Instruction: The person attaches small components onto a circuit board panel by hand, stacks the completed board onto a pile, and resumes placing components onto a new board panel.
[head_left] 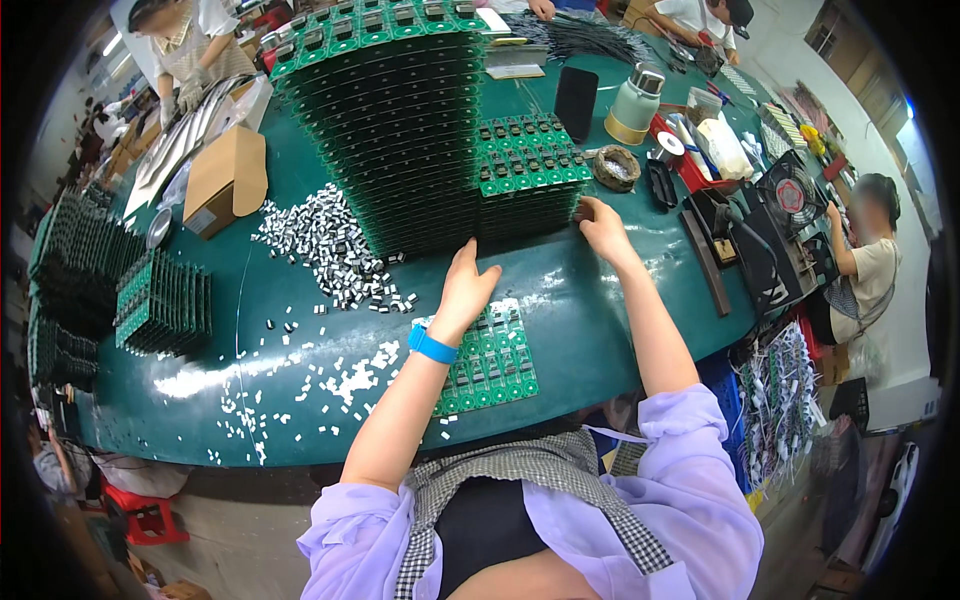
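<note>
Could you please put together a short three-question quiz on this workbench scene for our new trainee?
1. True or false: the left hand holds the beige cardboard box.
2. Which stack does the right hand touch? A) the short stack of green circuit board panels B) the tall stack of green circuit board panels
3. What lies under the left forearm on the dark green table?

Key:
1. False; it rests open by the tall stack's base.
2. A.
3. A single flat green circuit board panel.
</note>
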